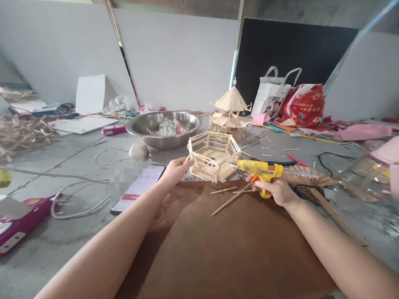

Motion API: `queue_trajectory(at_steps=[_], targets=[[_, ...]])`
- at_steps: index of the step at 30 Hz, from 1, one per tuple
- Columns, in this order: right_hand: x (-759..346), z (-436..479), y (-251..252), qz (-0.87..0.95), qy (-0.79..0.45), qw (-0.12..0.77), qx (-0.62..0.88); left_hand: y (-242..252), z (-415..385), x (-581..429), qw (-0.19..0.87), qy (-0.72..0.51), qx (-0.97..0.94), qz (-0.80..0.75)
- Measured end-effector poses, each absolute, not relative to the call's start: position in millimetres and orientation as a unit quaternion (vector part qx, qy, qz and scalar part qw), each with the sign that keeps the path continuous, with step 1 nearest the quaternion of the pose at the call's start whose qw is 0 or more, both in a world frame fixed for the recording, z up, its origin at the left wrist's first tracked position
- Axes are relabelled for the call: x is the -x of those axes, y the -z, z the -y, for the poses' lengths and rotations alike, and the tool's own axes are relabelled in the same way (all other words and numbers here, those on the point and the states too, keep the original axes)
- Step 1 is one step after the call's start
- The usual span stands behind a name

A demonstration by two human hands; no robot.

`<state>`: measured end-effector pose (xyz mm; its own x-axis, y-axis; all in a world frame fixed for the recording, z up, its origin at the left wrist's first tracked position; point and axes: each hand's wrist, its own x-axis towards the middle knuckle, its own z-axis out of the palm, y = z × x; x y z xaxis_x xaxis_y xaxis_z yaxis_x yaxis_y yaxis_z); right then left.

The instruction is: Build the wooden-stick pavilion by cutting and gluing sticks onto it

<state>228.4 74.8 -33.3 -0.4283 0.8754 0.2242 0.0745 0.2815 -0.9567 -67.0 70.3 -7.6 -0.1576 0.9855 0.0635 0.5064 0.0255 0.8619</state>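
Note:
A six-sided frame of thin wooden sticks (215, 160) stands at the far edge of a brown board (218, 241). My left hand (177, 169) is at its left corner, fingers closed on the stick frame there. In my right hand (277, 189) is a yellow hot glue gun (260, 168), gripped by its handle with a finger at the orange trigger. The gun points left, its nozzle close to the frame's right side. A clear glue stick (301, 173) juts out of its back. Loose wooden sticks (229, 202) lie on the board just below the frame.
Behind the frame stand a stick pagoda model (231, 109) and a steel basin (165, 143) with clear plastic inside. A phone (140, 187) lies left, near cables and a purple power strip (26, 222). Bags (302, 106) and a folded paper fan (307, 176) are to the right.

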Motion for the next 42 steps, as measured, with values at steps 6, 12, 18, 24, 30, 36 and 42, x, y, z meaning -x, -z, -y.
queue_trajectory(at_steps=[6, 12, 18, 24, 30, 36, 42], targets=[[-227, -76, 33, 0.688, -0.489, 0.413, 0.343, 7, -72, 67, 0.408, -0.399, -0.561, -0.600], [-227, -76, 33, 0.697, -0.488, 0.403, 0.338, 12, -77, 63, 0.404, -0.424, -0.547, -0.598], [-229, -74, 36, 0.704, -0.493, 0.385, 0.336, 15, -74, 48, 0.375, -0.442, -0.571, -0.581], [-224, -68, 31, 0.729, -0.458, 0.381, 0.336, 16, -65, 38, 0.387, -0.404, -0.618, -0.552], [-217, -63, 29, 0.750, -0.418, 0.390, 0.334, 16, -63, 37, 0.377, -0.374, -0.645, -0.550], [-216, -63, 34, 0.759, -0.396, 0.396, 0.332, 18, -63, 31, 0.346, -0.391, -0.649, -0.554], [-212, -62, 34, 0.781, -0.350, 0.391, 0.338, 22, -62, 28, 0.325, -0.402, -0.644, -0.564]])
